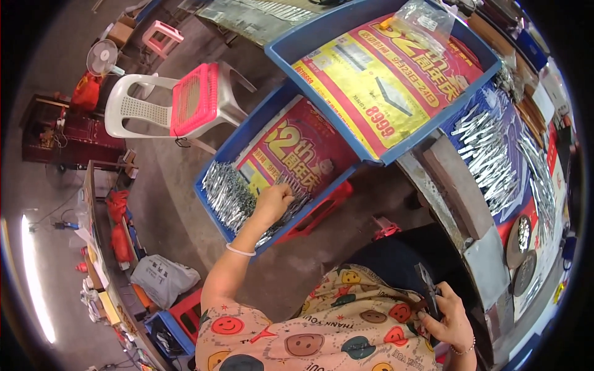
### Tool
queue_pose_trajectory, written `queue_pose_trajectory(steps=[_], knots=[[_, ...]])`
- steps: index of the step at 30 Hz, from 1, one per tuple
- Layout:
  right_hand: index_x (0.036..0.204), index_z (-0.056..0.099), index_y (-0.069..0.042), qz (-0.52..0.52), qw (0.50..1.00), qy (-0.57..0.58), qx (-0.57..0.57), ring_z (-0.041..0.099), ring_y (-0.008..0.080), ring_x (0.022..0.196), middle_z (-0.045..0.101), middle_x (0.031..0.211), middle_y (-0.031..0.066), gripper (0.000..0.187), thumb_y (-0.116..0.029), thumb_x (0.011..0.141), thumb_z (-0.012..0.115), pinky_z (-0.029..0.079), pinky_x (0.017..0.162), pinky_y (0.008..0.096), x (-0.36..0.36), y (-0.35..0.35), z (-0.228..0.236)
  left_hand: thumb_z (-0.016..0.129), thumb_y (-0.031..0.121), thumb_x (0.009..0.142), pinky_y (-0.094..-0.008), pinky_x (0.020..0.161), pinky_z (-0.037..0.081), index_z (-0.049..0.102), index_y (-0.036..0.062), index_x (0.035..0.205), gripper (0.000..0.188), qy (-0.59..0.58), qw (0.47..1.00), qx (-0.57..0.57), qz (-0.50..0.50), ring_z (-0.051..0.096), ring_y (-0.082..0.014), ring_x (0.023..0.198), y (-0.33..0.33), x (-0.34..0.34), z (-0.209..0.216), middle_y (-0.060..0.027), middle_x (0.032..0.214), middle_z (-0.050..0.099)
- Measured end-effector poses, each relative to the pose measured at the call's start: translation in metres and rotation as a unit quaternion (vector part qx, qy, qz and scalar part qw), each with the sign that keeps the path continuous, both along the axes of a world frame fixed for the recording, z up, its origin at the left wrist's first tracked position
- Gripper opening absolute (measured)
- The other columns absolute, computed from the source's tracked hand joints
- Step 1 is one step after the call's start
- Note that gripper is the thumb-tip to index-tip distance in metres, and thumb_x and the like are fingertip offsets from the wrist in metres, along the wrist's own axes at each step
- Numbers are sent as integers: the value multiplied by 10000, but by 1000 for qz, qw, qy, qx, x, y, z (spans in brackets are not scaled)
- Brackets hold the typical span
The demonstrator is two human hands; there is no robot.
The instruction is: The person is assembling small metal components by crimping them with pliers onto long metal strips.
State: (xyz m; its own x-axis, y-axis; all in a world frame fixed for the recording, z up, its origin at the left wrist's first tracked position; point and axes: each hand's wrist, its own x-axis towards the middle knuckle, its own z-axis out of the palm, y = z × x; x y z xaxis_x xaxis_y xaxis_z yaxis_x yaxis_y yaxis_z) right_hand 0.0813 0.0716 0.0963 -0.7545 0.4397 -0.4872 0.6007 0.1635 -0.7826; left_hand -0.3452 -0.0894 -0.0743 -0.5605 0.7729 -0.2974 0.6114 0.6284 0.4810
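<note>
With left hand (272,204) curled, contents unclear, right hand (451,318) gripping pliers (428,285), avoid hasty grabs scattering metal pieces (226,195) at nine o'clock.

trays (328,32) are blue w/ red/yellow printed liners (352,86), metal pcs (224,193) silver-grey.

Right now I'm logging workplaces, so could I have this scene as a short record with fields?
Left hand: at metal pieces in the lower tray; grip unclear
Right hand: holding pliers
Upper tray: blue, printed sheet inside, clear bag over one end
Far right: another pile of metal pieces
Chair: pale, left of the trays
</note>
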Motion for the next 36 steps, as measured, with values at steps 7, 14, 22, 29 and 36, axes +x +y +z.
queue_pose_trajectory(steps=[7, 14, 22, 29, 36], knots=[[891, 669, 16, 20, 1000, -17, 16, 557, 346, 775, 528, 897, 179, 268, -156, 688, 701, 467, 683, 378, -8, 4, 2, 672, 142, 806, -400, 665, 493, 658, 19, 851, 132, 91, 994, 61, 7, 652, -341, 740, -1, 6, 24, -178, 783, 659], [831, 630, 46, 63, 995, 55, 46, 583, 374, 685, 553, 993, 217, 316, -250, 780, 729, 495, 619, 404, 18, 5, -15, 628, 50, 856, -340, 636, 480, 644, -2, 878, 59, -80, 975, 192, -77, 635, -280, 707, 62, 88, 125, -150, 797, 643], [902, 619, 62, 24, 992, 108, 59, 593, 369, 720, 538, 1056, 223, 369, -298, 849, 678, 505, 630, 406, 65, -13, -31, 660, -16, 824, -295, 658, 493, 652, -10, 928, 104, -209, 870, 265, -360, 635, -244, 741, 175, 209, 183, -137, 856, 643], [924, 615, 35, -120, 986, 118, 13, 582, 396, 763, 521, 1052, 216, 370, -330, 867, 646, 488, 671, 435, 112, -39, -42, 674, 87, 823, -400, 696, 472, 638, 8, 923, 133, -35, 818, 298, -491, 588, -333, 805, 290, 314, 163, -156, 860, 566], [949, 623, 21, -206, 968, 143, -11, 576, 407, 798, 521, 1029, 217, 363, -330, 859, 644, 479, 702, 445, 143, -43, -56, 583, 66, 788, -447, 705, 482, 590, -4, 785, 71, 219, 802, 234, -504, 585, -347, 817, 343, 344, 118, -180, 847, 576]])
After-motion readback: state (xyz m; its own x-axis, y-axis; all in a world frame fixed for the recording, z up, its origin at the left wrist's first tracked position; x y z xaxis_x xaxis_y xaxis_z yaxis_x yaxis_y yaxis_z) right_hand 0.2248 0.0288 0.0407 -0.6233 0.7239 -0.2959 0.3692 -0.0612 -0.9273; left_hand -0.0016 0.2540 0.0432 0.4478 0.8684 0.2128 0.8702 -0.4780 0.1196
